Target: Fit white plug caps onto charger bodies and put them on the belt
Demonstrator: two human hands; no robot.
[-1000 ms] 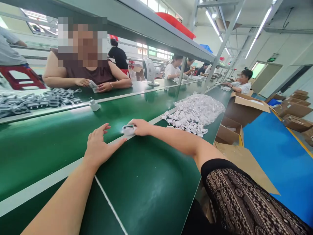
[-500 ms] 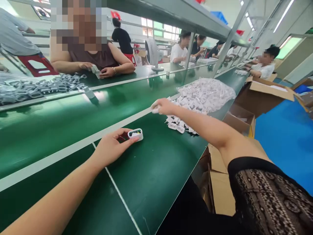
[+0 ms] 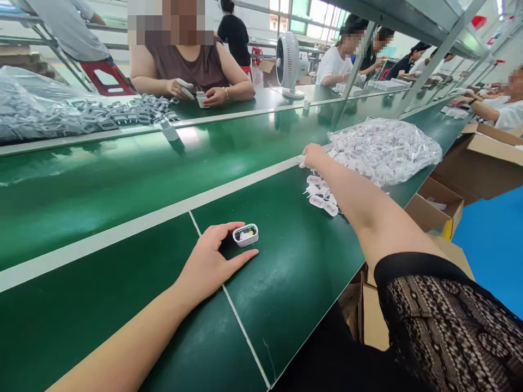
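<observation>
A white oval charger housing [image 3: 245,236] stands upright on the green bench, its open top showing a circuit board with a yellow part. My left hand [image 3: 214,258] is beside it, thumb and fingers spread around the housing; the thumb is clear of it, and the forefinger lies near its far rim. Farther right, my right hand [image 3: 315,157] reaches to the left edge of a heap of white plug covers [image 3: 322,197] with pins. Its fingers are closed around a small white plug cover, mostly hidden by the hand.
A clear plastic bag [image 3: 392,147] full of white parts lies behind the heap. Across the green conveyor belt [image 3: 134,179], a co-worker [image 3: 192,71] handles white pieces beside a pile of grey parts [image 3: 118,114]. A fan [image 3: 287,62] stands there. Cardboard boxes [image 3: 439,204] stand at right.
My left thumb has come off the charger housing and the hand has opened. My right hand is still at the heap's left side. The view has shifted, moving the scene.
</observation>
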